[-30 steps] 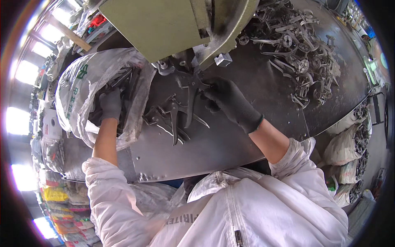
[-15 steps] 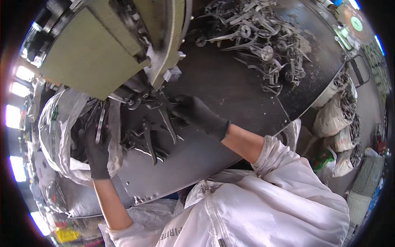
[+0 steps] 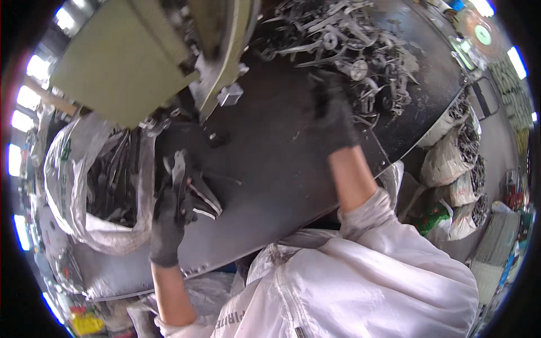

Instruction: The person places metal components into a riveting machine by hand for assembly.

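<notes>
Black-gloved left hand grips a grey metal part by the half-full clear plastic sack; right hand, fingers curled, reaches into the big tangled heap of unsorted castings.

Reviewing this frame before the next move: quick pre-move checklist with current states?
1. Left hand has a firm hold on the flat metal part: ok, gloved fingers wrap it above the dark metal table.
2. Right hand has reached the heap of metal parts: ok, it is at the heap's edge; a grasp cannot be told, the hand is blurred.
3. Both hands clear of the green press machine: ok.
4. Open plastic bag of dark parts within the left hand's reach: ok, beside it.
5. Gloves on both hands: ok.
</notes>
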`<state>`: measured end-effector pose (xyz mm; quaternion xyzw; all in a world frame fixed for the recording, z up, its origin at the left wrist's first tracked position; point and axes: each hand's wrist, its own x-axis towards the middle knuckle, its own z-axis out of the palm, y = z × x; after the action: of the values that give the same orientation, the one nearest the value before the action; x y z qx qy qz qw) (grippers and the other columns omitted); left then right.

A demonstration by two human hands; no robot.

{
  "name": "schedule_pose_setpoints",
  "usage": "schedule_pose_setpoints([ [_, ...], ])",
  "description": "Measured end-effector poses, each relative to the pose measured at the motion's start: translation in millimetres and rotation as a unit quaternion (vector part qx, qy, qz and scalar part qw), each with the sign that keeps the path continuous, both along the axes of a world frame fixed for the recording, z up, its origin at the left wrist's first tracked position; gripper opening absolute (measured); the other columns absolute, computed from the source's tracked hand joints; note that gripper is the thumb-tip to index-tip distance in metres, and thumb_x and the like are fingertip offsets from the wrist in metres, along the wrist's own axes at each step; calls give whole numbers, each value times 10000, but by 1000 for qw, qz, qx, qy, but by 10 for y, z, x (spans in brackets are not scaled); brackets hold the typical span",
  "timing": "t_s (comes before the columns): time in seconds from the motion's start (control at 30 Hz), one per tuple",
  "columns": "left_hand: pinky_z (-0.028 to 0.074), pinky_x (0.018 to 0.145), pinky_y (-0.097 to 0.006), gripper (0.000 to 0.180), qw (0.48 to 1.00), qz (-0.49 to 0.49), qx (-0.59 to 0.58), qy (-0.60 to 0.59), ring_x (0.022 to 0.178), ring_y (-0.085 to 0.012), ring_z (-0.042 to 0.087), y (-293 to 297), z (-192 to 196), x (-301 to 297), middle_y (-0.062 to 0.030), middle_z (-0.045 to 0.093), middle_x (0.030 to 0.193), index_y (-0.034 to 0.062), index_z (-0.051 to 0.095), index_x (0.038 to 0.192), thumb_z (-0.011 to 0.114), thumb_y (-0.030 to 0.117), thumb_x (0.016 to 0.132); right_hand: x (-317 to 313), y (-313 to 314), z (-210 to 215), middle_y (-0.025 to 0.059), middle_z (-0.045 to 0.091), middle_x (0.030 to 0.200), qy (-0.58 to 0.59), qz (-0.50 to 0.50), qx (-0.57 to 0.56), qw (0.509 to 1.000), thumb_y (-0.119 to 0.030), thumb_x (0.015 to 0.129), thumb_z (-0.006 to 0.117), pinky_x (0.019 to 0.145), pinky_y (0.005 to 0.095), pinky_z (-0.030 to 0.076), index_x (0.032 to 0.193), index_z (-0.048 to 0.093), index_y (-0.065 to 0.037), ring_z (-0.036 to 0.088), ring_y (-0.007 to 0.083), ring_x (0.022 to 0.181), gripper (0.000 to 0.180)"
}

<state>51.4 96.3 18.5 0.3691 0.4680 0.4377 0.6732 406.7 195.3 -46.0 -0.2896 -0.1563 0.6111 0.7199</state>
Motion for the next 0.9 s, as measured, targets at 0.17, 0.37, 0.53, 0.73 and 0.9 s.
schedule_pose_setpoints([
  [0.17,441,685,-263,355,980,-31,127,153,747,-145,552,260,-70,726,-60,551,882,-15,558,1103,483,247,874,190,157,-48,97,590,1011,-505,-228,-112,825,-214,877,522,803,247,438,1068,568,-29,554,190,932,270],
  [0.37,453,776,-271,317,987,-17,38,156,827,-140,534,463,-434,287,-71,543,951,1,504,1115,490,205,874,-117,-376,174,98,596,839,-270,39,-61,960,-152,820,529,640,299,467,1076,491,53,590,187,747,330],
  [0.53,460,719,-253,273,989,75,-46,123,809,-146,571,449,-222,230,-77,569,901,2,546,1022,480,220,872,-482,-275,250,71,597,751,-620,88,22,779,-98,809,525,577,283,468,1019,516,66,578,154,615,266],
  [0.73,481,685,-263,331,973,-33,107,203,779,-156,583,548,-149,417,-93,586,904,-21,519,1061,445,258,898,-973,0,583,64,600,752,-365,271,-3,891,-73,809,533,550,257,453,955,583,46,541,105,577,195],
  [0.9,473,773,-294,362,957,-102,123,242,833,-196,597,631,-34,474,-151,589,961,-47,482,1132,409,221,899,-1243,-87,641,54,617,843,-347,303,2,887,-40,803,520,571,218,452,977,597,27,551,71,639,201],
])
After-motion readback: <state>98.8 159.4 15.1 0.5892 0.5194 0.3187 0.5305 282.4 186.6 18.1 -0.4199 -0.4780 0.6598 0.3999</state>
